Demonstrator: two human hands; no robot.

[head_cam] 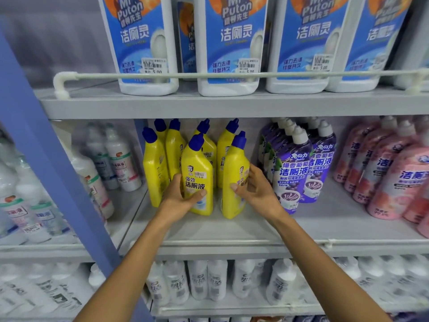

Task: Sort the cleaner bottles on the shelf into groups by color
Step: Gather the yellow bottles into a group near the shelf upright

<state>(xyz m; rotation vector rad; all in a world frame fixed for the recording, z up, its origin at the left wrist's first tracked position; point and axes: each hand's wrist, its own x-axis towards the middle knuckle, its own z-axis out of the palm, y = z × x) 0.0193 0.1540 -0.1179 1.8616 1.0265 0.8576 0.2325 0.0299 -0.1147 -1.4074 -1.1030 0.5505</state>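
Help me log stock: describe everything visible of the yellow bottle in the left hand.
The yellow bottle looks like glossy plastic, with a dark blue angled cap, Chinese lettering and a price sticker. It stands upright on the middle shelf, before other yellow bottles. The left hand grips its lower body, thumb across the front.

Seemingly seven yellow bottles [197, 163] (blue caps) stand upright together on the shelf [232, 231], purple bottles [292, 173] just right, pink bottles [399, 182] farther right.
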